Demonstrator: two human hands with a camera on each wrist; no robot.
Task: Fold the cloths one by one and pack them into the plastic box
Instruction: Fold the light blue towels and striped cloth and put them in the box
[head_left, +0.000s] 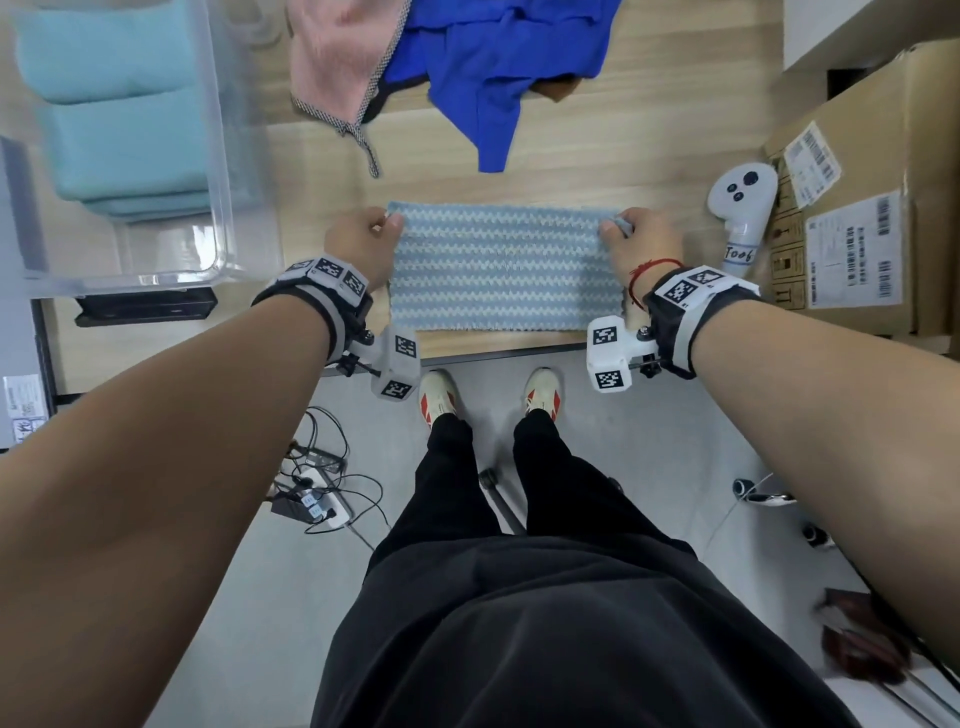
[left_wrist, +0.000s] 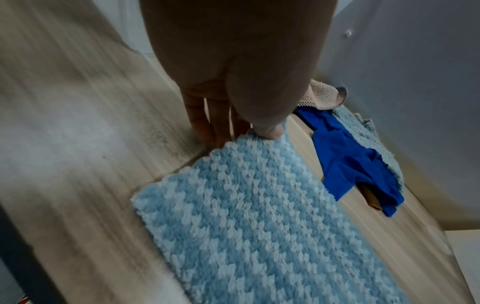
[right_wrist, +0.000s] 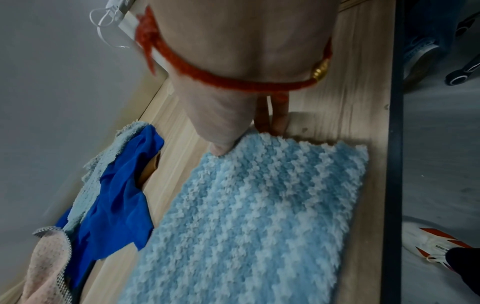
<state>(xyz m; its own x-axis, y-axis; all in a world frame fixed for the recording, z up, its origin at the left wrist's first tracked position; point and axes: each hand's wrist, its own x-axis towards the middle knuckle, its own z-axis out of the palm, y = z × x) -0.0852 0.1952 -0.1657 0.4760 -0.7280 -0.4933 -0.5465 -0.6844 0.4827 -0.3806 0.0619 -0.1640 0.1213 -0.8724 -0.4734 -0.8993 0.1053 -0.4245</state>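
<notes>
A light blue zigzag cloth (head_left: 504, 267) lies flat and folded on the wooden table near its front edge. My left hand (head_left: 366, 241) pinches its far left corner between thumb and fingers (left_wrist: 267, 131). My right hand (head_left: 636, 239) pinches the far right corner, thumb (right_wrist: 221, 148) on top. The clear plastic box (head_left: 221, 156) stands at the far left and holds folded teal cloths (head_left: 119, 124). A pink cloth (head_left: 337, 62) and a bright blue cloth (head_left: 493, 67) lie crumpled at the back of the table.
A white controller (head_left: 743, 208) lies right of my right hand, beside cardboard boxes (head_left: 857, 197). A dark flat object (head_left: 145, 306) sits in front of the plastic box. Below the table edge are my feet, cables and a power strip (head_left: 317, 499).
</notes>
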